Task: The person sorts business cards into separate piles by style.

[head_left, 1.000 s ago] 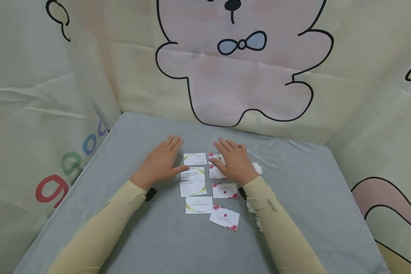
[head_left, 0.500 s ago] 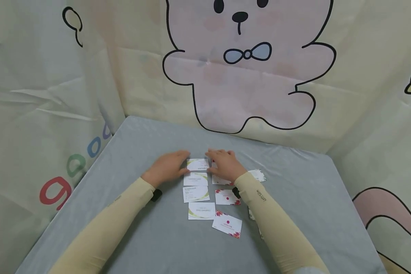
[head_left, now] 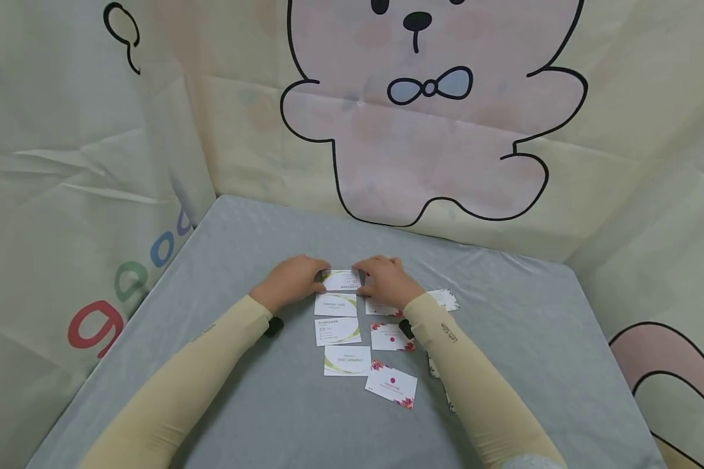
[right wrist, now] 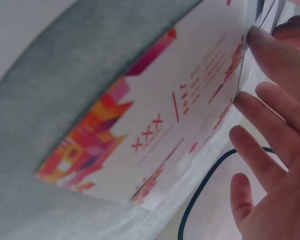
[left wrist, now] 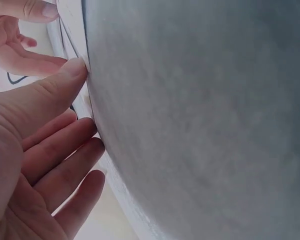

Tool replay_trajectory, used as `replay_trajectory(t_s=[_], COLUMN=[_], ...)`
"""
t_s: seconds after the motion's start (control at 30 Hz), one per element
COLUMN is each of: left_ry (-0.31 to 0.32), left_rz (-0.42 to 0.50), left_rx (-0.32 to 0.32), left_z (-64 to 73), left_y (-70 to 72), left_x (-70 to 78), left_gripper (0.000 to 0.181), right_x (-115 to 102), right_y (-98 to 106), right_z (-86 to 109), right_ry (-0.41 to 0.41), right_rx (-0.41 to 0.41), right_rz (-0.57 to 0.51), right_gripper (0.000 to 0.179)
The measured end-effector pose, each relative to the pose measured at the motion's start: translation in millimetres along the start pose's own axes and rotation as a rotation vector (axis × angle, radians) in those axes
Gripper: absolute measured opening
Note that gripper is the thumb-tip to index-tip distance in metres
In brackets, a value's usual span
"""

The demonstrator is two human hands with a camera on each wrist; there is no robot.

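Observation:
Flat on the grey cloth lies a white business card (head_left: 341,281) with yellow-green curves, the farthest of its column. My left hand (head_left: 290,280) holds its left end between thumb and fingertips, at the near and far edges. At the right end my right hand (head_left: 390,281) does the same, its palm over a red-flowered business card. In the left wrist view, the left hand (left wrist: 45,150) has its thumb tip at the card edge and its other fingers spread loosely. The right wrist view shows the right hand (right wrist: 275,120) beside red-printed cards (right wrist: 160,125).
More yellow-green cards (head_left: 337,331) run down the left column. Beside them is a column of red-flowered cards (head_left: 390,384), the nearest one slanted. Leaf-edged cards (head_left: 444,299) lie farther right, partly under my right forearm. A printed bear curtain (head_left: 434,150) hangs behind the table.
Both hands were spread out above the far cards. They have come down and inward to the two ends of the farthest yellow-green card, fingers bending around its edges.

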State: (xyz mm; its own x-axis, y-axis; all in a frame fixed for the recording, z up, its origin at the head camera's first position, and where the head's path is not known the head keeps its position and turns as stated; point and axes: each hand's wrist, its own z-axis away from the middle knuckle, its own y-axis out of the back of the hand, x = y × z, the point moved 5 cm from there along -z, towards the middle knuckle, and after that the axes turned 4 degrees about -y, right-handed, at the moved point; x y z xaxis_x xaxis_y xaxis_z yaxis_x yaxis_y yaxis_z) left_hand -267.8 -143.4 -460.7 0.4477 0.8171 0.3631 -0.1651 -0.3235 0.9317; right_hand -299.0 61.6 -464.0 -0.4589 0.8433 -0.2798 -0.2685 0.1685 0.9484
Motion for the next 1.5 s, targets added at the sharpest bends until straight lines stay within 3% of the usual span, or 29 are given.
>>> replay_trajectory(t_s=[0.13, 0.37, 0.7, 1.0, 1.5], left_ry=[-0.004, -0.004, -0.008, 0.046, -0.006], left_rz=[-0.01, 0.017, -0.03, 0.101, 0.05], left_rx=[0.011, -0.013, -0.034, -0.081, -0.121], left_z=[-2.7, -6.8, -14.0, -19.7, -29.7], left_y=[1.5, 5.6, 11.3, 10.4, 14.8], left_x=[-0.8, -0.1, 2.2, -7.3, -4.9], left_gripper=[0.034, 0.039, 0.037, 0.065, 0.06], right_x=[-2, -2, -1, -2, -3], right_y=[2, 5, 5, 3, 7], right_z=[-0.4, -3.2, -6.8, -8.7, -12.6], right_ry=[0.01, 0.019, 0.016, -0.002, 0.023], right_rx=[0.004, 0.008, 0.006, -0.016, -0.005], right_rz=[-0.012, -0.019, -0.048, -0.08, -0.05], right_gripper=[0.053, 0.053, 0.052, 0.056, 0.056])
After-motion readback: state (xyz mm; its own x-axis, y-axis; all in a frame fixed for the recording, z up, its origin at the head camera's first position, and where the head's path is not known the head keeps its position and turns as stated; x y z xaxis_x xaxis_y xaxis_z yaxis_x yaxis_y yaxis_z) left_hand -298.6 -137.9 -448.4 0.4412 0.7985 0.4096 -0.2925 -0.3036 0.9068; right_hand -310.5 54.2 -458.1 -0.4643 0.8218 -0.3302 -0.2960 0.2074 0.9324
